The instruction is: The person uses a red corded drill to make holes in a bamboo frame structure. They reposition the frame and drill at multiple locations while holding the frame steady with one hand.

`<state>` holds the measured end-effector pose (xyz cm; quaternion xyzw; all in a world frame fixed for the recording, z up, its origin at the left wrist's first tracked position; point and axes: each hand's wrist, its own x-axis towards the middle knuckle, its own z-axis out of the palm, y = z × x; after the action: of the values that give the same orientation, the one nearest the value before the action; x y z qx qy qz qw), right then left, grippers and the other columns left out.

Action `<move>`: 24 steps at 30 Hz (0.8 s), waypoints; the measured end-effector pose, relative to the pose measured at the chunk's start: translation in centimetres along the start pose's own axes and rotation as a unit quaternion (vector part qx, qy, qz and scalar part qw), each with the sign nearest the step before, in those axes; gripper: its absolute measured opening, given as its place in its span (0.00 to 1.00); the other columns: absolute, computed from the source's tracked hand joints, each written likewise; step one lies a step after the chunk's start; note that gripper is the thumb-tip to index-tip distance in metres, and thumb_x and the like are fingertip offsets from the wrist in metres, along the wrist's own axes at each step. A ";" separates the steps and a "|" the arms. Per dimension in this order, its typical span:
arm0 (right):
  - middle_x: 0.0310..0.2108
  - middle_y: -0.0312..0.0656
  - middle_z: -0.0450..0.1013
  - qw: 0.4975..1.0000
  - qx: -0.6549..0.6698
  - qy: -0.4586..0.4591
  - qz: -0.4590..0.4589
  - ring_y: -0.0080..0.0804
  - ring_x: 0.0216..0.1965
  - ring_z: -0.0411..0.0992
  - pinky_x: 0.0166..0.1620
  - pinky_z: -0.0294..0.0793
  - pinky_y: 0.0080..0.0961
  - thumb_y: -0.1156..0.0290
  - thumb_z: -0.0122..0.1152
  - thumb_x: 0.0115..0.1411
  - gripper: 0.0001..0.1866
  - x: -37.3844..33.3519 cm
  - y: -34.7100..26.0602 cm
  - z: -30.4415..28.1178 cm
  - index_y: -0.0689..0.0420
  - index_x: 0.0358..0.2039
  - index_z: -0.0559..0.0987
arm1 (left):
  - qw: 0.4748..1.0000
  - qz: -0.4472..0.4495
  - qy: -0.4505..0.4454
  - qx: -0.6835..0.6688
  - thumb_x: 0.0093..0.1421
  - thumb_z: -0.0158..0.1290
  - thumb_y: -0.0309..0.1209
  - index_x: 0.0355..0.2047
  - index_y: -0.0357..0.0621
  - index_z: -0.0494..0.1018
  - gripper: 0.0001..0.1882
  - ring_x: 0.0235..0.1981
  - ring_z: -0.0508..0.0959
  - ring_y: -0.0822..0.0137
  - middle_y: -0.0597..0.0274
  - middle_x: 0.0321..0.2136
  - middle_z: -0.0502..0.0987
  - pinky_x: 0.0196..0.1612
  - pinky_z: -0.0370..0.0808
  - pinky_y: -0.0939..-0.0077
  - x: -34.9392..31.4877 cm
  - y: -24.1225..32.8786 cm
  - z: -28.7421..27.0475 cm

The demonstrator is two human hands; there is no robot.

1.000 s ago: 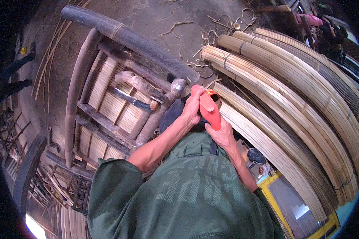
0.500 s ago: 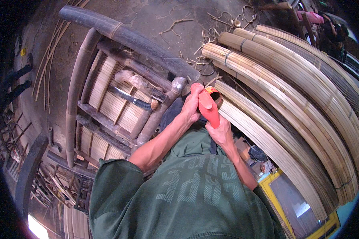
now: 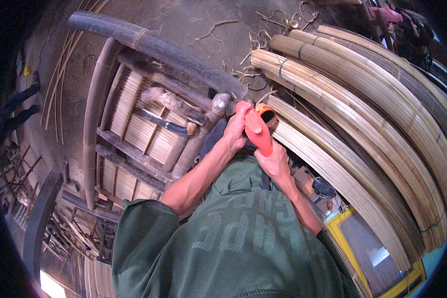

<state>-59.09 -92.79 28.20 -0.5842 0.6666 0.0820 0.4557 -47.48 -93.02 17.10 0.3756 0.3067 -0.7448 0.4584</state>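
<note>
My left hand (image 3: 236,130) is closed around the upper end of an orange-red plastic object (image 3: 258,133) with a smooth, bottle-like shape and a pale oval patch. Its exact kind does not show. At the lower end, my right hand (image 3: 275,161) grips the same object, fingers wrapped round it. Just right of the upper end is an open round container (image 3: 268,115) with an orange-yellow outside and a dark inside. To the left, close to my left forearm, lies a dark bamboo frame (image 3: 134,156) with pale slats, with a short curved wrapped piece (image 3: 168,126) on it.
Long bundles of pale split bamboo (image 3: 352,119) curve along the right. A thick dark bamboo pole (image 3: 154,42) runs across the top of the frame. Loose strips (image 3: 216,30) litter the floor. A yellow-edged panel (image 3: 352,248) stands lower right. Another person's legs (image 3: 22,104) show far left.
The orange-red object and both hands have shifted very slightly left, staying in the same grip. The whole view has tilted a little. Nothing was let go or taken up.
</note>
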 end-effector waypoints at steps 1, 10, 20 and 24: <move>0.34 0.58 0.75 1.000 0.002 0.000 0.006 0.59 0.40 0.73 0.43 0.72 0.45 0.68 0.60 0.48 0.21 0.0 0.0 0.1 0.60 0.44 0.75 | 1.000 -0.004 0.005 -0.002 0.59 0.56 0.46 0.45 0.41 0.68 0.23 0.40 0.76 0.64 0.59 0.38 0.74 0.47 0.74 0.64 0.0 0.1 -0.1; 0.35 0.59 0.75 1.000 0.000 -0.010 -0.016 0.58 0.40 0.74 0.44 0.73 0.46 0.66 0.60 0.49 0.24 0.3 0.5 0.3 0.57 0.48 0.74 | 1.000 -0.020 -0.009 -0.004 0.59 0.54 0.49 0.40 0.43 0.71 0.21 0.35 0.77 0.64 0.60 0.34 0.76 0.42 0.77 0.63 1.2 -0.1 -1.2; 0.32 0.56 0.76 0.999 -0.011 0.012 -0.030 0.54 0.36 0.75 0.41 0.75 0.41 0.68 0.61 0.47 0.23 -0.3 0.5 -0.4 0.60 0.46 0.74 | 0.998 0.013 -0.010 0.057 0.61 0.48 0.55 0.39 0.48 0.72 0.23 0.36 0.75 0.68 0.64 0.35 0.76 0.43 0.73 0.67 0.4 -0.7 -0.9; 0.25 0.46 0.75 0.981 0.188 -0.010 0.037 0.33 0.26 0.74 0.31 0.74 0.29 0.70 0.59 0.50 0.16 -0.5 1.9 -1.8 0.61 0.40 0.75 | 0.994 0.005 -0.057 0.090 0.62 0.43 0.59 0.40 0.51 0.72 0.26 0.39 0.73 0.72 0.68 0.35 0.75 0.44 0.69 0.71 -1.9 -0.1 -0.3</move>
<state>-61.71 -93.02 28.83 -0.4622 0.6865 -0.0227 0.5609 -46.89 -91.93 18.56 0.3739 0.2101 -0.7873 0.4430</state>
